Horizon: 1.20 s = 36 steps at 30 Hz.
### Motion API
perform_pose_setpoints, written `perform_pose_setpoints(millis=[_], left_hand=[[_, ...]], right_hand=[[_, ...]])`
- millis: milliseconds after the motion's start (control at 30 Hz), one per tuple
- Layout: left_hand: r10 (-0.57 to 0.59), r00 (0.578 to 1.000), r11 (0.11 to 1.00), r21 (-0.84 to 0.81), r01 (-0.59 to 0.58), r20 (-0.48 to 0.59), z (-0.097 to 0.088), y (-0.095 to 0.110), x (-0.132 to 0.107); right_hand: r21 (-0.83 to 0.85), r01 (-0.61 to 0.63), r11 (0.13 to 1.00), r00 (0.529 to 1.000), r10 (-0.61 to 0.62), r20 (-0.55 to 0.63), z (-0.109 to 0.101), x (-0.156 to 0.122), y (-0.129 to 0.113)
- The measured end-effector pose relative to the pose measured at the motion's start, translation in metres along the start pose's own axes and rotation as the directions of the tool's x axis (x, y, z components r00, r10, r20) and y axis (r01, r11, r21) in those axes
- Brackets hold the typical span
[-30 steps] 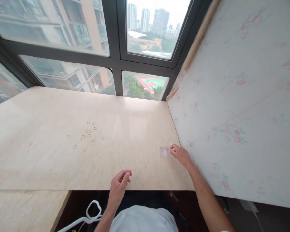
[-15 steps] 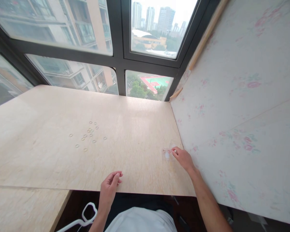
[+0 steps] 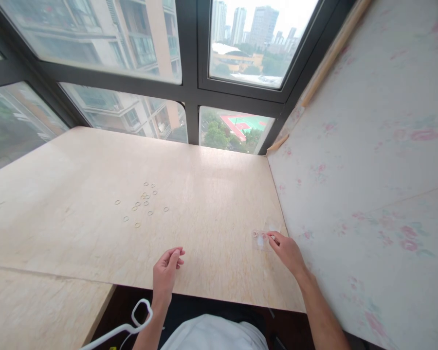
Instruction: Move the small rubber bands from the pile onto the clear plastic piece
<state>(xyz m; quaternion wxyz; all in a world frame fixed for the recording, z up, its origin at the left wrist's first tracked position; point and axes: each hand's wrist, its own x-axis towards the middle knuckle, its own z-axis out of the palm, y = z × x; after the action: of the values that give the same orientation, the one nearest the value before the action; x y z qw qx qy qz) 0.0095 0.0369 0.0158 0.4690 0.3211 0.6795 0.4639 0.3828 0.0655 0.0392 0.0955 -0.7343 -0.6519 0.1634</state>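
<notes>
At the right of the tabletop lies a small clear plastic box (image 3: 260, 242) with a few small reddish rings in it. My right hand (image 3: 287, 252) reaches over it, thumb and forefinger pinched together at its upper right part. What sits between those fingertips is too small to make out. Near the front edge, my left hand (image 3: 168, 267) hovers with its fingers curled and the thumb against the forefinger; whatever it may hold is hidden. Several thin pale rings (image 3: 146, 203) are scattered over the tabletop to the left, apart from both hands.
The pale, wood-patterned tabletop (image 3: 211, 194) runs back to dark-framed windows (image 3: 192, 87). A wall with flowered paper (image 3: 350, 160) bounds it on the right. At the lower left, a white looped handle-like piece (image 3: 142, 313) stands below the table edge.
The whole view has shifted, so the rings, box and wall appear farther right. My right hand stays pinched at the box, and my left hand stays curled near the front edge.
</notes>
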Motion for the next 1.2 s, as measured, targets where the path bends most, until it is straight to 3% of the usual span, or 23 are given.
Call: perform_pose_setpoints(millis=[133,267,400,467,567,700,900,1200], left_hand=[[0.035,0.997,0.999,0.005,-0.035,-0.071,0.001,0.011,0.01],[0.12,0.978,0.992,0.059,-0.111,-0.17,-0.006,0.02,0.039],[0.234,0.929,0.956,0.242,-0.166,-0.286,-0.029,0.025,0.085],[0.284,0.897,0.91,0.389,-0.141,-0.338,-0.043,0.029,0.109],[0.313,0.875,0.877,0.465,-0.119,-0.368,-0.06,0.041,0.141],[0.342,0.896,0.805,0.579,-0.124,-0.283,-0.067,0.061,0.184],[0.327,0.945,0.601,0.768,-0.221,0.017,-0.058,0.076,0.238],[0.253,0.934,0.344,0.879,-0.329,0.25,-0.051,0.089,0.274]], right_hand=[[0.12,0.052,0.991,0.998,-0.048,-0.035,0.009,-0.012,-0.004],[0.245,0.129,0.961,0.991,-0.13,-0.013,0.029,-0.027,-0.011],[0.309,0.224,0.924,0.967,-0.251,0.049,0.05,-0.044,-0.024],[0.293,0.263,0.92,0.952,-0.296,0.076,0.06,-0.052,-0.032],[0.264,0.337,0.904,0.927,-0.368,0.078,0.073,-0.062,-0.042],[0.182,0.439,0.88,0.896,-0.445,-0.011,0.088,-0.068,-0.051],[-0.023,0.502,0.865,0.834,-0.491,-0.253,0.103,-0.066,-0.051],[-0.073,0.497,0.865,0.824,-0.497,-0.274,0.106,-0.064,-0.054]])
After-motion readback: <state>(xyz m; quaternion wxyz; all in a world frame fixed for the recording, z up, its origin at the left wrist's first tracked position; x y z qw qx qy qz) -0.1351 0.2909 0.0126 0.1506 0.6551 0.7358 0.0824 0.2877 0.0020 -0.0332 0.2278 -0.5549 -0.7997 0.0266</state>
